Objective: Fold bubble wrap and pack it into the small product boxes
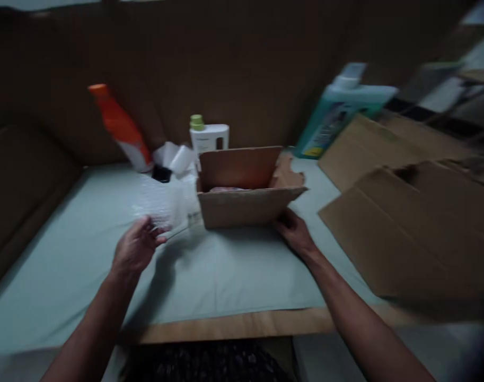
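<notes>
Bubble wrap (158,197) was held at its near edge by the left hand (136,246), pinched between thumb and fingers, above the pale green cloth (234,270) and to the left of an open cardboard box (245,209). The box was touched at its lower right corner by the right hand (295,233); the fingertips were hidden there, so whether the corner was gripped or merely steadied could not be made out. The wrap was judged to be very light, soft and springy, easily crumpled and a little slippery, so a broad hold along an edge would be better suited to it than a hard squeeze, by which the bubbles might be burst. The box was judged to be fairly stiff along its walls but weaker at the ragged right end, where the board was seen to be torn; a hold low on the walls or under the base would be safer than a pull on that end. Its weight could not be judged, since only a sliver of the contents (228,189) was shown above the near wall. Behind the box a white bottle with a green cap (204,138) was seen, and flattened cardboard (420,228) was spread to its right.
</notes>
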`<move>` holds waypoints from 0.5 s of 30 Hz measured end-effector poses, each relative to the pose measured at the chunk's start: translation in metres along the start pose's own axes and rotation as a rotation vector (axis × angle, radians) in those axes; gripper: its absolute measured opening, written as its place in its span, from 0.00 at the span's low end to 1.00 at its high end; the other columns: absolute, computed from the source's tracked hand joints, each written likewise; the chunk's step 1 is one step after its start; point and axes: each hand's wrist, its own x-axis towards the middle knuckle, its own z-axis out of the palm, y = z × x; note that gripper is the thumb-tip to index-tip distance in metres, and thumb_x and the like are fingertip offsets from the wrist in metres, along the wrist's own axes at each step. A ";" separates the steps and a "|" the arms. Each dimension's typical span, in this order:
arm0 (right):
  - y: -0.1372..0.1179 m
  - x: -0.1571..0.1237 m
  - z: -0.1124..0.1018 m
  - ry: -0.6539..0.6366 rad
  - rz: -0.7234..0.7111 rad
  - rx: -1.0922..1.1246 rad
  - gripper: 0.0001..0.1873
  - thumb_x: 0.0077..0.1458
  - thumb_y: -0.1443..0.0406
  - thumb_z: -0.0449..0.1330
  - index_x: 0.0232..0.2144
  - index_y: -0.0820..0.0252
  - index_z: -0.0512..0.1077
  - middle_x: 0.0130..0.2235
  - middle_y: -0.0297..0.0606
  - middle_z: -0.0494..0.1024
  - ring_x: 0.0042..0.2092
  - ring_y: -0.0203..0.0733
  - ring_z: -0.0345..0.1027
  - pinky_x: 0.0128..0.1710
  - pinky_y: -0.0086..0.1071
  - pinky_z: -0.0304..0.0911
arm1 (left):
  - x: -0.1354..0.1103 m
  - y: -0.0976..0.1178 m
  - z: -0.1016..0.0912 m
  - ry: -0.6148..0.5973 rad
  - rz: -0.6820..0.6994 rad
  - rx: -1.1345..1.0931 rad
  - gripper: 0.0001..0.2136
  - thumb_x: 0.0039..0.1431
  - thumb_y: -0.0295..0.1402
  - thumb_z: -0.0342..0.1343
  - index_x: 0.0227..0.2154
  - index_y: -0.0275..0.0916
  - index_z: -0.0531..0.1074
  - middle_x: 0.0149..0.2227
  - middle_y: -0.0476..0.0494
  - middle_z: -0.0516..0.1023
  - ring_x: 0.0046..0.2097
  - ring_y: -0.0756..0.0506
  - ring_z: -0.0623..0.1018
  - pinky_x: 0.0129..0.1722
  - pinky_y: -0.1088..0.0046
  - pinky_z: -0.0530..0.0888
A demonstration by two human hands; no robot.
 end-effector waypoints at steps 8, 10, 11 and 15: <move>-0.044 -0.047 -0.006 0.259 -0.139 -0.534 0.17 0.56 0.57 0.56 0.42 0.58 0.78 0.47 0.47 0.82 0.49 0.53 0.76 0.49 0.46 0.71 | -0.063 -0.048 -0.045 -0.168 0.371 0.556 0.06 0.56 0.35 0.59 0.32 0.38 0.77 0.32 0.45 0.80 0.35 0.45 0.80 0.37 0.68 0.78; -0.059 -0.068 0.006 0.282 -0.224 -0.535 0.15 0.59 0.56 0.57 0.40 0.57 0.79 0.46 0.46 0.82 0.48 0.51 0.77 0.46 0.42 0.73 | -0.076 -0.063 -0.052 -0.383 0.529 0.733 0.08 0.56 0.30 0.56 0.36 0.38 0.78 0.40 0.40 0.83 0.44 0.42 0.81 0.46 0.64 0.76; -0.066 -0.078 0.015 0.236 -0.257 -0.521 0.14 0.60 0.56 0.58 0.40 0.57 0.79 0.45 0.45 0.82 0.48 0.49 0.77 0.45 0.41 0.73 | -0.082 -0.069 -0.055 -0.489 0.590 0.786 0.10 0.55 0.27 0.54 0.38 0.39 0.78 0.44 0.39 0.82 0.47 0.41 0.80 0.48 0.63 0.76; -0.087 -0.100 0.058 -0.122 -0.334 -0.422 0.13 0.61 0.60 0.60 0.47 0.55 0.77 0.50 0.44 0.81 0.51 0.48 0.76 0.52 0.43 0.73 | -0.103 -0.080 -0.058 -0.783 0.615 0.872 0.15 0.51 0.21 0.51 0.39 0.38 0.76 0.45 0.37 0.82 0.47 0.42 0.80 0.47 0.63 0.75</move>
